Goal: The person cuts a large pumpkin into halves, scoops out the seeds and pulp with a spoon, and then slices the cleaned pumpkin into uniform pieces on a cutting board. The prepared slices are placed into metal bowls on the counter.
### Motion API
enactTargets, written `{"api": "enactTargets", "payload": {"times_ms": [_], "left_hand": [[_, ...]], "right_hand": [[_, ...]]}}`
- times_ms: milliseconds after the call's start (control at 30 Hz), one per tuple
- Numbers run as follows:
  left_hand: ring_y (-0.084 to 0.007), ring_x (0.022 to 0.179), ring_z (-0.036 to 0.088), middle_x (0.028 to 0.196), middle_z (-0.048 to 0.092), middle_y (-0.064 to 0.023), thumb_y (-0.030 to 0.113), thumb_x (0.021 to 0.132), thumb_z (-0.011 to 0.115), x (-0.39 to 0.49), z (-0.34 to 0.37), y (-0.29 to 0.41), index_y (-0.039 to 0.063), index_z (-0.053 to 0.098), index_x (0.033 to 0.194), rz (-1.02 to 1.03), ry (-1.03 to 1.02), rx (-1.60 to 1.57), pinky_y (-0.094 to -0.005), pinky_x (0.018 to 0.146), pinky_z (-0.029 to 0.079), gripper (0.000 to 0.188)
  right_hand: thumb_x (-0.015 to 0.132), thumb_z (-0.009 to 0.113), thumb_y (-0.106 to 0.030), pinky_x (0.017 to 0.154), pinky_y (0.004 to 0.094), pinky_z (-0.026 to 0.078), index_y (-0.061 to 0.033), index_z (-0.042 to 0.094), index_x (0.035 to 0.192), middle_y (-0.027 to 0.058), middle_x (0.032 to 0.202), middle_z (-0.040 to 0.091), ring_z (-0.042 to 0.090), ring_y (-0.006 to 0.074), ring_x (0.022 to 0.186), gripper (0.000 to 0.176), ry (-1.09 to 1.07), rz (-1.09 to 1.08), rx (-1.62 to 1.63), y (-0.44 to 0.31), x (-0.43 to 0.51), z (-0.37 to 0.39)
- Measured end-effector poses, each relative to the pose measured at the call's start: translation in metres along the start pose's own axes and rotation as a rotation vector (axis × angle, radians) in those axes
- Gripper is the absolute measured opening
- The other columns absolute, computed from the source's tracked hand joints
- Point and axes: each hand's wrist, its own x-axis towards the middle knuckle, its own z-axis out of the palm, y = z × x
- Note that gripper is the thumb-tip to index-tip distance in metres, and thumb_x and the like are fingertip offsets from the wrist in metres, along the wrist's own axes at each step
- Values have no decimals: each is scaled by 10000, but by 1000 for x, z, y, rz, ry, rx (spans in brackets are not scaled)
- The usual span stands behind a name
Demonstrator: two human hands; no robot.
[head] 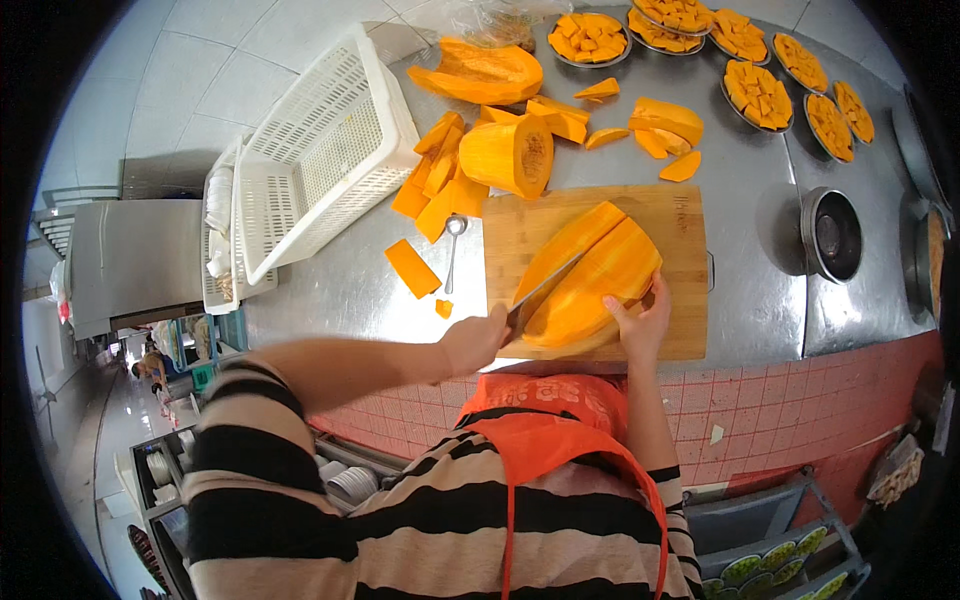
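Note:
My left hand [476, 341] grips the handle of a knife. Its blade [551, 283] is sunk along a slit in a large peeled pumpkin piece [600, 281]. The piece lies at a slant on a wooden cutting board [686, 322]. At its right end, my right hand [645, 319] steadies it, with the thumb on the near side and the fingers partly hidden behind. Past the board's far edge stands a round pumpkin chunk [502, 156] with its seed hollow showing. Left of the board lie a metal spoon [453, 244] and a pumpkin slab [412, 268].
White plastic crates [322, 150] stand on the left. Several bowls of pumpkin chunks [759, 96] line the far right, with stacked metal bowls [832, 234] nearer. A hollowed pumpkin half [480, 73] and cut pieces [666, 124] lie on the steel table [750, 300]. Another person [154, 367] is far left.

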Motion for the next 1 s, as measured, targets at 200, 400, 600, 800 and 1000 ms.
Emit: {"api": "enactTargets", "payload": {"times_ms": [200, 400, 600, 800, 1000], "left_hand": [[-390, 495, 606, 564, 591, -186, 276, 964, 570, 7, 93, -32, 31, 441, 955, 100, 521, -46, -465, 440, 487, 277], [-336, 480, 611, 587, 596, -146, 218, 933, 596, -1, 95, -30, 51, 465, 934, 143, 649, 11, -441, 417, 476, 212], [-291, 541, 629, 641, 596, -110, 146, 829, 655, -19, 44, -79, 52, 525, 937, 203, 876, 131, -384, 464, 497, 194], [-308, 536, 637, 683, 659, -135, 112, 876, 690, -57, 34, -68, 36, 553, 863, 150, 1191, -276, -383, 452, 490, 158], [-283, 667, 718, 768, 695, -223, 133, 928, 658, -58, 76, -52, -51, 577, 911, -68, 1151, -778, -344, 542, 515, 202]], "right_hand": [[673, 898, -169, 1042, 415, 429, 46, 417, 1385, 209, 1335, 487, 483, 311, 1252, 886, -57, -85, -174, 10, 8, -7], [778, 822, -144, 969, 383, 457, 65, 401, 1385, 180, 1283, 517, 544, 267, 1156, 767, -168, -97, -44, 8, 4, -13], [814, 792, -195, 983, 396, 440, 77, 336, 1417, 229, 1310, 479, 536, 319, 1156, 804, -147, -19, -188, 15, -16, -10], [742, 818, -447, 1098, 539, 292, 53, 102, 1510, 389, 1461, 227, 316, 482, 1342, 1163, -68, 26, -510, -19, -30, 37], [620, 826, -621, 1115, 620, 209, 10, -97, 1519, 450, 1486, 39, 166, 578, 1382, 1435, 11, 519, -863, -74, -13, 102]]}}
